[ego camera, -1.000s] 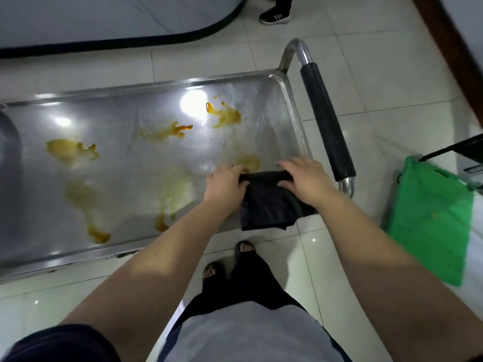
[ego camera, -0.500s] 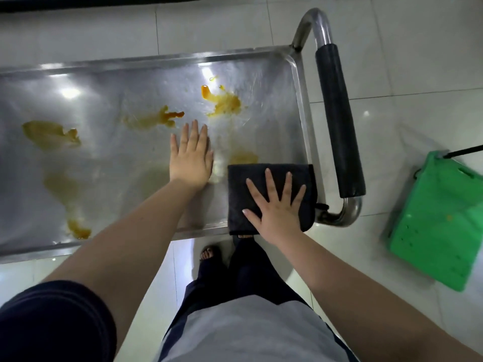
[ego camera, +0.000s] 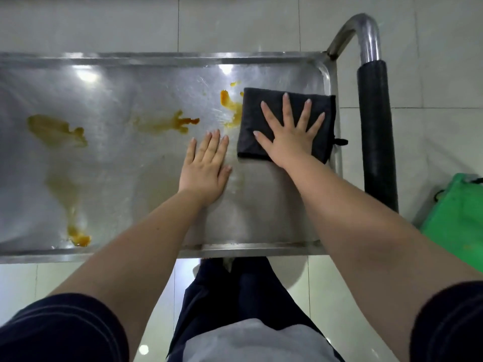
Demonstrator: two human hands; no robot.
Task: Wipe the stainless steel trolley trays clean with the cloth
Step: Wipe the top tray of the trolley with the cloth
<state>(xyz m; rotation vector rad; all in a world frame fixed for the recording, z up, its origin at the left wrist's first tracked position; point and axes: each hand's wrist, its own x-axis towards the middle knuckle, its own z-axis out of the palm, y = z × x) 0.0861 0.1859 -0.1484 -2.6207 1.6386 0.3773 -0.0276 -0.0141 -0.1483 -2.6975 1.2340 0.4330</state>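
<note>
The stainless steel trolley tray (ego camera: 125, 61) lies across the view, marked with several orange-yellow stains (ego camera: 56, 130). A folded dark cloth (ego camera: 253, 113) lies flat at the tray's right end, its left edge touching one stain (ego camera: 230, 105). My right hand (ego camera: 290, 134) presses on the cloth with fingers spread straight. My left hand (ego camera: 205, 168) rests flat on the bare steel just left of the cloth, fingers together.
The trolley's handle (ego camera: 376, 131), steel tube with a black grip, runs along the right end of the tray. A green plastic object (ego camera: 460, 220) stands on the tiled floor at the right. My legs are below the tray's near rim.
Both hands let go of the bunched cloth and laid it flat. My right hand has since pushed the cloth away from the near rim toward the far right corner. My left hand stays flat on the tray.
</note>
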